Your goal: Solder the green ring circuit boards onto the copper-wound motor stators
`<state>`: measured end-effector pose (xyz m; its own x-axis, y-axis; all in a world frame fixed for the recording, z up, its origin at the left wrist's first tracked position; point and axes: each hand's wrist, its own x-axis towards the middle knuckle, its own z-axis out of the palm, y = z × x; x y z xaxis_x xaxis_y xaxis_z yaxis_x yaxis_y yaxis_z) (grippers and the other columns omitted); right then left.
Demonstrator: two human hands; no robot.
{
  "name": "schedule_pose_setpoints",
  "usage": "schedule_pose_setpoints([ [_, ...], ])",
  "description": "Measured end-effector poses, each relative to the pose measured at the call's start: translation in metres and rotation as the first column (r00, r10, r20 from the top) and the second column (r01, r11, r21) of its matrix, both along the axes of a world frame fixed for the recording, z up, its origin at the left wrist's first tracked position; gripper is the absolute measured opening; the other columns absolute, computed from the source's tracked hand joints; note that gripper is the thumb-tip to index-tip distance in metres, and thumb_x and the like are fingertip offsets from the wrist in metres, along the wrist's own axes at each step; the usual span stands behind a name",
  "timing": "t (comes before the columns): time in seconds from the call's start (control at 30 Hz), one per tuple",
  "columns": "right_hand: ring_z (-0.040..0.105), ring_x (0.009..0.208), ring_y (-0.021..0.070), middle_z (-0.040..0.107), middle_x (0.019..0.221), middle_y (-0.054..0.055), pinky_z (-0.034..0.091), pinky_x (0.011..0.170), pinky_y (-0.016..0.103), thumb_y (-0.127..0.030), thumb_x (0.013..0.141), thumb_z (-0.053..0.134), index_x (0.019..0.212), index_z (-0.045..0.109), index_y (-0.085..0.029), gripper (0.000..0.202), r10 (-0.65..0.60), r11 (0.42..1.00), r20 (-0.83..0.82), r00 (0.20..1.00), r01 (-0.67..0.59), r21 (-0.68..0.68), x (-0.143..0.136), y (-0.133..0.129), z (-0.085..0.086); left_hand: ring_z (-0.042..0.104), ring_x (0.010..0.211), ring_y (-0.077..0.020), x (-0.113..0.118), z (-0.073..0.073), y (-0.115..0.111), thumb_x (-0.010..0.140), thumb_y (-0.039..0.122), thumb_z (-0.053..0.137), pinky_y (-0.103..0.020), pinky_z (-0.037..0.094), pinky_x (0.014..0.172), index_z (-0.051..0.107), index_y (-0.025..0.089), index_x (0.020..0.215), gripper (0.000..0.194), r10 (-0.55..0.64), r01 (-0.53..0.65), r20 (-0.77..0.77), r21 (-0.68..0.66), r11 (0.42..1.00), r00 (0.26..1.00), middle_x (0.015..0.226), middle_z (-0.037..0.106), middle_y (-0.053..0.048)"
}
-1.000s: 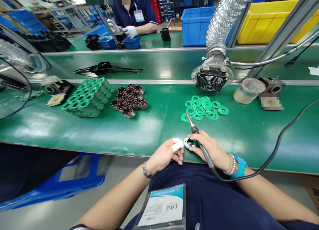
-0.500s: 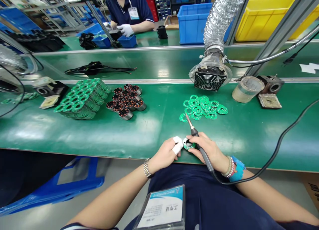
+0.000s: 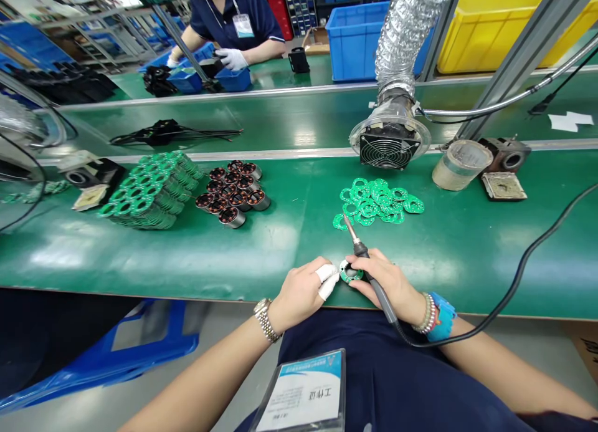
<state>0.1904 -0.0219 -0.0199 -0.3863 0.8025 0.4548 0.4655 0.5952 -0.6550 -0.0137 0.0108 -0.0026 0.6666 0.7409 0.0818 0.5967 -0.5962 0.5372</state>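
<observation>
My right hand (image 3: 387, 281) is closed around a soldering iron (image 3: 376, 281), whose tip points up and away toward the loose boards. Thumb and forefinger of that same hand also grip a ring-shaped green circuit board (image 3: 346, 273) near the table's front edge. At the board's left rim is my left hand (image 3: 308, 287), its fingers pinched together and two of them in white finger covers. Whatever lies between those fingertips is too small to make out. Just beyond the iron's tip lies a loose pile of green ring boards (image 3: 374, 200).
Copper-wound motor stators (image 3: 233, 192) stand left of centre, beside stacked green boards (image 3: 152, 186). A fume fan (image 3: 387, 150) hangs over the back. A tape roll (image 3: 461, 164) and an iron stand (image 3: 507, 170) are at right. Across the bench sits a gloved co-worker (image 3: 238, 27).
My left hand has shifted slightly left, its covered fingers turned and drawn a little apart. The right hand keeps the iron and board. The co-worker's hands have moved apart. The view has shifted slightly.
</observation>
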Motion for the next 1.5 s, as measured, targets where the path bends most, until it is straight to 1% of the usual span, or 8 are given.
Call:
schedule_pose_setpoints([
  [0.1, 0.052, 0.094, 0.0187, 0.06, 0.108, 0.009, 0.049, 0.081, 0.035, -0.02, 0.086, 0.053, 0.114, 0.045, -0.02, 0.028, 0.0, 1.0, 0.007, 1.0, 0.0, 0.005, 0.0, 0.0, 0.0, 0.049, 0.053, -0.0112, 0.013, 0.002, 0.0, 0.083, 0.023, 0.041, -0.024, 0.042, 0.053, 0.049, 0.016, 0.063, 0.023, 0.194, -0.139, 0.104, -0.392, 0.91, 0.975, 0.062, 0.051, -0.001],
  [0.27, 0.052, 0.092, 0.0184, 0.06, 0.106, 0.009, 0.049, 0.079, 0.034, -0.018, 0.086, 0.052, 0.112, 0.046, -0.02, 0.027, -0.005, 1.0, 0.009, 1.0, 0.005, 0.001, 0.0, -0.001, 0.0, 0.049, 0.048, -0.009, 0.018, 0.005, -0.002, 0.077, 0.035, 0.053, -0.021, 0.043, 0.041, 0.05, 0.015, 0.069, 0.022, 0.589, -0.02, 0.179, -0.949, 0.315, 0.788, 0.058, 0.049, 0.002],
  [0.4, 0.052, 0.09, 0.0182, 0.06, 0.102, 0.008, 0.049, 0.079, 0.033, -0.019, 0.086, 0.052, 0.113, 0.045, -0.02, 0.028, -0.004, 1.0, 0.018, 1.0, 0.004, 0.006, 0.0, 0.0, -0.001, 0.053, 0.053, -0.0083, 0.01, 0.005, 0.0, 0.069, 0.04, 0.067, -0.019, 0.048, 0.043, 0.057, 0.012, 0.075, 0.03, 0.626, 0.06, 0.187, -0.974, 0.218, 0.758, 0.068, 0.055, -0.001],
  [0.9, 0.054, 0.105, 0.0213, 0.059, 0.114, 0.011, 0.049, 0.087, 0.038, -0.022, 0.083, 0.058, 0.112, 0.046, -0.02, 0.032, -0.014, 1.0, -0.021, 1.0, 0.014, -0.027, 0.003, 0.0, 0.007, 0.056, 0.054, -0.0098, 0.016, -0.001, 0.004, 0.079, 0.047, 0.054, -0.025, 0.052, 0.051, 0.048, 0.017, 0.083, 0.031, 0.584, -0.048, 0.25, -0.894, 0.446, 0.772, 0.067, 0.054, 0.001],
  [1.1, 0.054, 0.113, 0.0215, 0.057, 0.123, 0.012, 0.047, 0.093, 0.039, -0.017, 0.08, 0.06, 0.108, 0.044, -0.022, 0.032, -0.222, 0.972, -0.1, 0.97, 0.228, 0.051, 0.022, 0.009, 0.03, 0.058, 0.072, -0.017, 0.016, 0.01, 0.001, 0.062, 0.041, 0.073, -0.034, 0.049, 0.068, 0.04, 0.024, 0.126, 0.073, 0.164, -0.086, 0.153, -0.423, 0.902, 0.975, 0.114, 0.053, -0.01],
  [1.2, 0.054, 0.114, 0.0224, 0.057, 0.123, 0.012, 0.047, 0.094, 0.04, -0.015, 0.081, 0.058, 0.11, 0.043, -0.022, 0.033, -0.283, 0.953, -0.07, 0.957, 0.288, 0.093, 0.034, 0.014, 0.035, 0.06, 0.081, -0.0231, 0.028, 0.01, 0.012, 0.066, 0.038, 0.07, -0.036, 0.047, 0.073, 0.052, 0.021, 0.114, 0.054, 0.049, -0.04, 0.022, -0.294, 0.955, 0.999, 0.102, 0.06, -0.008],
  [1.33, 0.054, 0.114, 0.024, 0.058, 0.122, 0.013, 0.047, 0.093, 0.041, -0.016, 0.081, 0.058, 0.11, 0.044, -0.022, 0.033, -0.35, 0.93, -0.034, 0.936, 0.351, 0.11, 0.052, 0.022, 0.03, 0.061, 0.078, -0.0219, 0.036, 0.011, 0.087, 0.065, 0.042, 0.069, -0.031, 0.046, 0.069, 0.058, 0.019, 0.098, 0.041, 0.111, -0.102, 0.022, -0.253, 0.962, 0.994, 0.088, 0.065, -0.006],
  [1.5, 0.055, 0.114, 0.0259, 0.06, 0.119, 0.013, 0.047, 0.092, 0.043, -0.017, 0.081, 0.057, 0.113, 0.043, -0.021, 0.035, -0.468, 0.877, 0.014, 0.884, 0.462, 0.129, 0.067, 0.034, 0.016, 0.06, 0.09, -0.0261, 0.042, 0.019, 0.253, 0.062, 0.035, 0.074, -0.033, 0.043, 0.078, 0.056, 0.014, 0.1, 0.047, 0.509, -0.512, -0.065, -0.086, 0.854, 0.859, 0.097, 0.065, -0.014],
])
